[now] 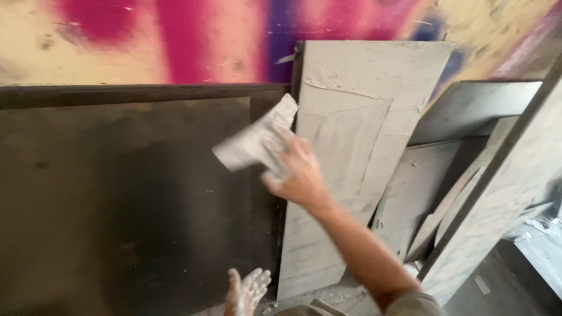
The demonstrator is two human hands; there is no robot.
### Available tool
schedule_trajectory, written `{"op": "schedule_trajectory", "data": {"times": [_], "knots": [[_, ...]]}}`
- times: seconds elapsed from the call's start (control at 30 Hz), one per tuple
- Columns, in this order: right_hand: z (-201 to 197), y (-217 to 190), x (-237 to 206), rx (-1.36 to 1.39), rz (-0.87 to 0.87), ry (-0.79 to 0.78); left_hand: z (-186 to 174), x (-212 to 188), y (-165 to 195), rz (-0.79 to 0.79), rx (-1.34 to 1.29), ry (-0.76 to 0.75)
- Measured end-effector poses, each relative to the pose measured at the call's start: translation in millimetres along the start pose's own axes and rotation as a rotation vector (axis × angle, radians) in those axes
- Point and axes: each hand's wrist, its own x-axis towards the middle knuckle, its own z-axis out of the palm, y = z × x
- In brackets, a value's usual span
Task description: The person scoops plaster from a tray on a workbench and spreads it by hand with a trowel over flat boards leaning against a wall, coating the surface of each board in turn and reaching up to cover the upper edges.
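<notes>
My right hand [298,172] is raised at arm's length and grips a crumpled, dust-grey sheet, like sandpaper or cloth [254,143]. The sheet is held against the edge where a large dark panel [117,205] meets a grey dusty board [351,140]. My left hand [247,289] is low at the bottom of the view, palm showing, fingers spread and coated in white dust, holding nothing.
Several grey dust-coated boards [433,187] lean against the wall at the right, with a dark-edged board [497,175] slanting in front of them. The wall behind [193,35] is sprayed pink, purple and yellow. Debris lies on the floor [544,234] at far right.
</notes>
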Motion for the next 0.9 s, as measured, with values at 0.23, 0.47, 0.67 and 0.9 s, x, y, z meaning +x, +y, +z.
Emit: {"op": "schedule_trajectory", "data": {"times": [0.23, 0.47, 0.67, 0.9], "knots": [[-78.3, 140.2, 18.5, -0.547, -0.135, -0.063, 120.8, 37.9, 5.0, -0.008, -0.041, -0.297], [-90.5, 303.5, 0.0, -0.575, -0.221, -0.082, 276.1, 153.0, -45.1, 0.021, 0.082, -0.561], [-179.6, 493.8, -62.1, -0.604, 0.008, -0.041, 219.4, 182.1, -107.7, -0.034, -0.164, -0.343], [-176.4, 511.7, -163.7, -0.436, 0.129, -0.042, 261.7, 179.8, -110.6, 0.132, -0.030, -0.288]]}}
